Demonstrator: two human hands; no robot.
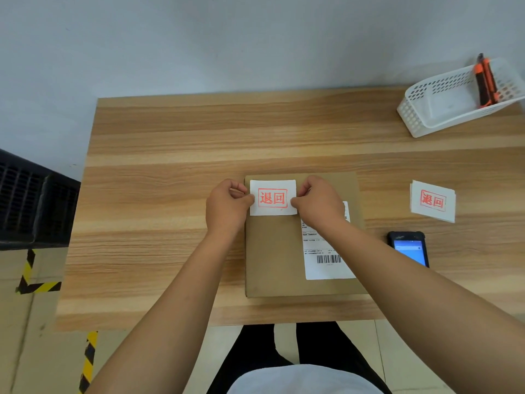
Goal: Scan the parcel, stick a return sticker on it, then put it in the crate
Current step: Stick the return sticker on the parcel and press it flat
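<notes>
A flat brown cardboard parcel [272,251] lies on the wooden table [159,194], with a white shipping label [326,263] and barcode on its right half. A white return sticker [272,197] with red characters sits over the parcel's far left corner. My left hand [227,206] pinches the sticker's left edge and my right hand [318,203] pinches its right edge. Whether the sticker is pressed flat onto the cardboard cannot be told. A black slatted crate [31,206] stands beside the table at the left. A black handheld scanner [409,248] with a lit screen lies right of the parcel.
A stack of return stickers [433,201] lies on the table at the right. A white perforated basket [454,100] at the far right corner holds an orange and black utility knife [485,81]. Yellow and black tape marks the floor at the left.
</notes>
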